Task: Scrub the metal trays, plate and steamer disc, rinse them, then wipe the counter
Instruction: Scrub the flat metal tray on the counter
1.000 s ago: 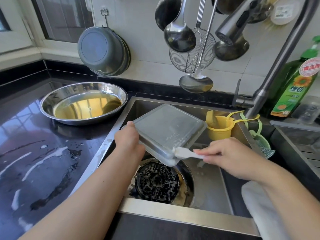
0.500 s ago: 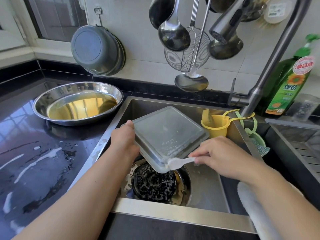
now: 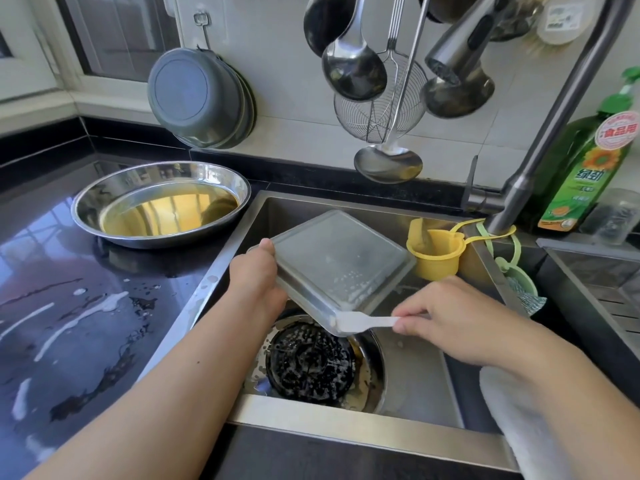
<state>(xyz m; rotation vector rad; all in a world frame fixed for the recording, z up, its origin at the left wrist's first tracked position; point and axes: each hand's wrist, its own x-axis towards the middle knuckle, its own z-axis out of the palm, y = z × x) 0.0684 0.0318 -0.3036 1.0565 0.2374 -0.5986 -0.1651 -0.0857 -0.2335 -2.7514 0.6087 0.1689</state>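
Head view, only one given. Square metal tray (image 3: 341,268) held bottom-up over the sink (image 3: 433,441), tilted so its low corner points to 5 o'clock, w/ suds on the underside. Left hand (image 3: 258,282) clamps the tray's 9 o'clock edge, thumb on top, fingers under it and hidden. Right hand (image 3: 446,315) pinches the handle of a white brush (image 3: 363,322) betw. thumb and fingertips; brush head touches the tray's low corner. Brush's long axis runs 3-to-9 o'clock, tray lies at 10 o'clock from the right hand, so that hand is the nearer one to work the low edge.

Steamer disc (image 3: 311,363) sits soapy in a round plate directly under the tray, 6 o'clock of it. Round metal tray (image 3: 159,202) on the wet counter (image 3: 69,306), at 10 o'clock, well apart. Prob. still mid-scrub; rinse not begun.
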